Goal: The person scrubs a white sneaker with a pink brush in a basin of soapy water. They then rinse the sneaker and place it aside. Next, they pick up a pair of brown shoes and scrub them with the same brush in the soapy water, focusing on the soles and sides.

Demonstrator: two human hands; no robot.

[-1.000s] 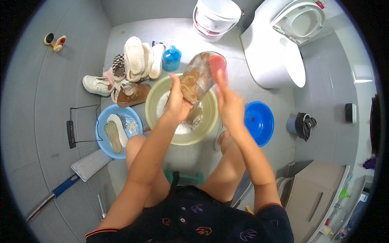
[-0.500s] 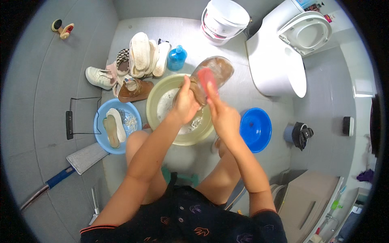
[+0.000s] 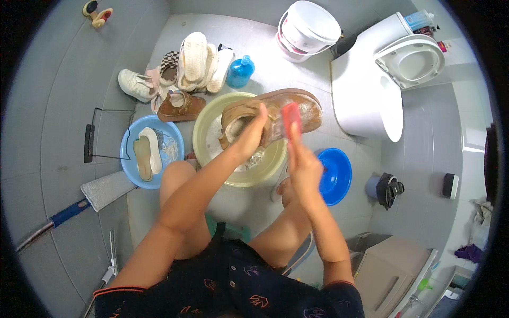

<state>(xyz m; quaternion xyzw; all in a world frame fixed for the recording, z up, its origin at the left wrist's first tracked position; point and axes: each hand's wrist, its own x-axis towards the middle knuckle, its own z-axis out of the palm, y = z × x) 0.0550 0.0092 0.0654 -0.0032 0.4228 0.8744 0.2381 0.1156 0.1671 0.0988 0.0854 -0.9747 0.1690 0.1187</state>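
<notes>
A brown shoe (image 3: pixel 252 110) with wet suds on it is tilted over the yellow-green basin (image 3: pixel 200 139), its toe pointing right. My left hand (image 3: pixel 251 137) is closed on the shoe's near side, beside the opening. In my right hand (image 3: pixel 304 165) is a red scrubbing brush (image 3: pixel 291 117), pressed against the side of the shoe near the toe; its bristles are blurred. Foamy water (image 3: pixel 253 160) lies in the basin under the shoe. A matching brown shoe (image 3: pixel 180 107) stands on the floor left of the basin.
Left of the basin, a light blue basin (image 3: pixel 125 161) holds insoles and laces. Several shoes (image 3: pixel 193 58) and a blue bottle (image 3: pixel 240 71) stand beyond. A dark blue basin (image 3: pixel 345 175) sits at right, a white bucket (image 3: pixel 310 26) and toilet (image 3: pixel 366 79) farther back.
The shoe has turned in my left hand, so its opening and upper now show. The brush has moved slightly right and down along it. The whole view has shifted a little.
</notes>
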